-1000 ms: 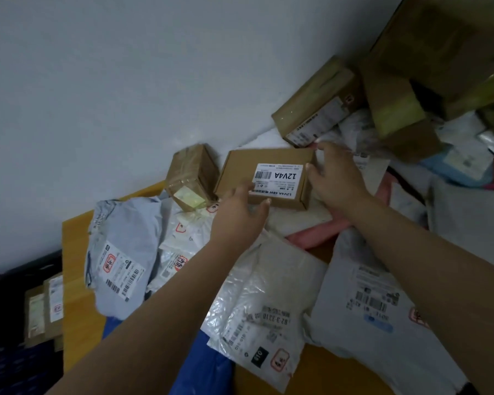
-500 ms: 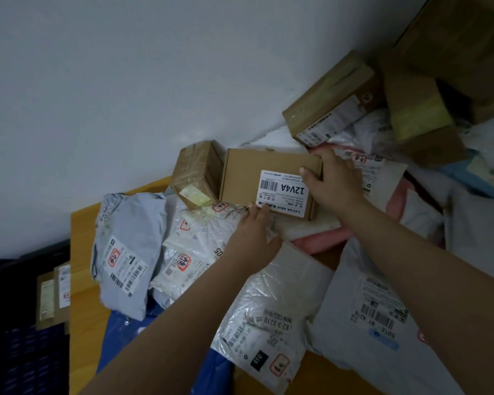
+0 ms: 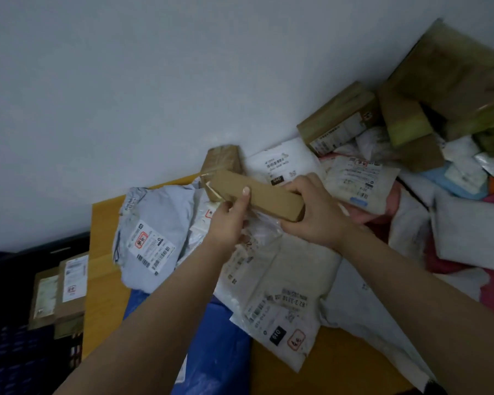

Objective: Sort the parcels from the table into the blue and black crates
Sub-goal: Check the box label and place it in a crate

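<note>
A flat brown cardboard box [image 3: 268,196] is lifted off the pile and tilted so its plain side faces me. My left hand [image 3: 228,220] grips its near left edge, thumb up on the face. My right hand [image 3: 314,212] holds its right end, fingers curled over the top. Below it lie white and grey mailer bags [image 3: 280,283] on the wooden table [image 3: 106,280]. A black crate [image 3: 26,309] stands low at the left and holds two brown boxes [image 3: 60,292].
A small taped box [image 3: 221,161] stands against the white wall behind the lifted one. Bigger cardboard boxes [image 3: 340,118] are stacked at the back right over more bags. A blue bag [image 3: 217,346] lies at the table's near edge.
The labelled box has come up off the pile and turned, hiding its label. My left hand moved from the bags onto its left edge; my right hand stays on its right end.
</note>
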The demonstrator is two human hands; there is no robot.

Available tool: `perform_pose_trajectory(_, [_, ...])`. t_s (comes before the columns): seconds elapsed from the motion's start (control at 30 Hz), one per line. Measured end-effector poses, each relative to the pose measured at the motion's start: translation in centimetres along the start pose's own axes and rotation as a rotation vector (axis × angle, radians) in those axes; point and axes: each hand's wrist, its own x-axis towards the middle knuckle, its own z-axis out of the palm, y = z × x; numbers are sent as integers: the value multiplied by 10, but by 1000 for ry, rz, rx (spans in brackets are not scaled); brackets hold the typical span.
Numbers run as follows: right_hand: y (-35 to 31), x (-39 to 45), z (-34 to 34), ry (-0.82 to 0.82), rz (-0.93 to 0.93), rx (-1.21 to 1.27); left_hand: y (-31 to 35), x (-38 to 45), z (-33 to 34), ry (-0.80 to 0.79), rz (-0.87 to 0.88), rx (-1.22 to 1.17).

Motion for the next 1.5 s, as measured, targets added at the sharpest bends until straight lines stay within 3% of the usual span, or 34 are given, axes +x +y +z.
perform_pose_trajectory(0.07, [-23, -14, 14, -12, -119, -53, 5, -11, -11, -67, -76, -156])
perform_pose_trajectory(0.23, [-60, -41, 34, -78, -272, -236, -1, -38, -48, -90, -52, -318])
perform_pose_trajectory(0.33, [-83, -58, 39, -82, -162, -132, -12, -53, -75, -64, 42, -271])
perform_pose_trajectory(0.53, [-115, -79, 54, 255, 66, -36, -21, -93, -126, -113, 267, -194])
perform_pose_trajectory(0.83, [-162, -109, 99, 252, 304, 322, -44, -130, -157, -174, 458, -135])
perform_pose_trajectory(1.13, [-171, -130, 126, 382, 323, 374, -88, -152, -169, -120, 439, -87])
perform_pose_trajectory(1.27, [-165, -151, 135, 346, 335, 390, -113, -169, -161, -49, 509, -62])
perform_pose_trajectory(1.5, [-140, -218, 142, 299, 380, 409, -163, -204, -123, 84, 415, -43])
